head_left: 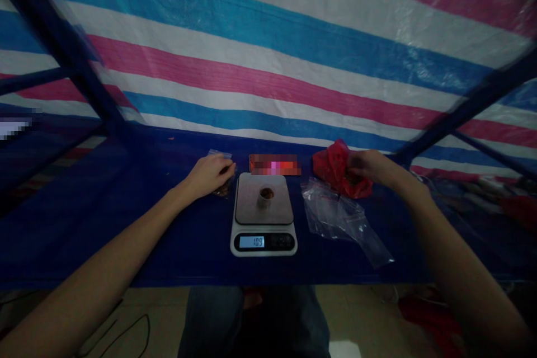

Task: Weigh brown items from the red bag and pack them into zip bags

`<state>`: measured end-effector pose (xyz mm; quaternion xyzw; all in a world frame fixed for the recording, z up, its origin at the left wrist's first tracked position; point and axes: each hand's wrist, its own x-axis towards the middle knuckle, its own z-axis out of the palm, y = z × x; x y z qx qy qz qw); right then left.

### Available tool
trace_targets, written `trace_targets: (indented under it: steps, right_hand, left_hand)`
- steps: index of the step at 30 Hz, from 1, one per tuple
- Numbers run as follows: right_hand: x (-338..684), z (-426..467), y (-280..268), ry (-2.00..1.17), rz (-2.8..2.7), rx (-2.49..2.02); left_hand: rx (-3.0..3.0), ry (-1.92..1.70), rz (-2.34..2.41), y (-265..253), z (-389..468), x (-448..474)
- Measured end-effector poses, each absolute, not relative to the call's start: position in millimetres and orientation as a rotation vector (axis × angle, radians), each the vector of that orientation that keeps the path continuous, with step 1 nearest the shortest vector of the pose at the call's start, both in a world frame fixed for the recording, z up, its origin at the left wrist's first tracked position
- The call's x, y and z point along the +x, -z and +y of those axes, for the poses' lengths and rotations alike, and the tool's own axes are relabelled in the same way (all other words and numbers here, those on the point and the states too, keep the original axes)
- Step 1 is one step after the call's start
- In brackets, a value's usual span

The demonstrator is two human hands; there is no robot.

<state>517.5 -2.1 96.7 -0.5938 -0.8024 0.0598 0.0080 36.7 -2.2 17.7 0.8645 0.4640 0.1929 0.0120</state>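
A white digital kitchen scale [263, 241] stands on the blue table, its display lit. A small round cup [265, 196] holding something brown sits on the scale's grey platform. My left hand [208, 174] rests left of the scale, fingers curled on a small clear bag [222, 185] with brown contents. My right hand [371, 167] is right of the scale, its fingers pinched into a red plastic bag [335, 165]. What the fingers hold inside the red bag is hidden.
Several empty clear zip bags [342, 218] lie right of the scale. A red blurred packet [274, 165] lies behind the scale. The blue table cover [126, 224] ends at a near edge. A striped tarp [268, 56] hangs behind, with dark metal frame bars [71, 50] on both sides.
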Motion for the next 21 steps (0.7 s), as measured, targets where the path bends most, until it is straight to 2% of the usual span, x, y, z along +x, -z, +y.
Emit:
trace_targets:
  steps: [3, 7, 9, 13, 16, 21]
  right_hand:
    - [511.6, -8.4, -92.1, -0.065, -2.544, -1.961]
    - [482.7, -34.4, -109.8, 0.329, -2.454, -2.020]
    - [459.3, -49.9, -120.9, 0.445, -2.411, -1.864]
    - [403.7, -73.7, -130.7, 0.033, -2.504, -1.249]
    - [364.9, -82.6, -125.5, -0.209, -2.555, -1.039]
    - [324.9, -80.1, -113.9, -0.297, -2.723, -0.929]
  left_hand:
    - [2.694, -0.605, 1.457, -16.4, -1.5, 35.6]
    - [2.691, -0.610, 1.454, -14.9, -0.4, 35.0]
    - [2.687, -0.606, 1.443, -15.2, -0.4, 34.9]
    - [2.669, -0.602, 1.435, -16.9, -1.1, 35.1]
    - [2.659, -0.598, 1.434, -18.2, -1.5, 35.4]
    - [2.660, -0.589, 1.423, -19.4, -1.7, 35.5]
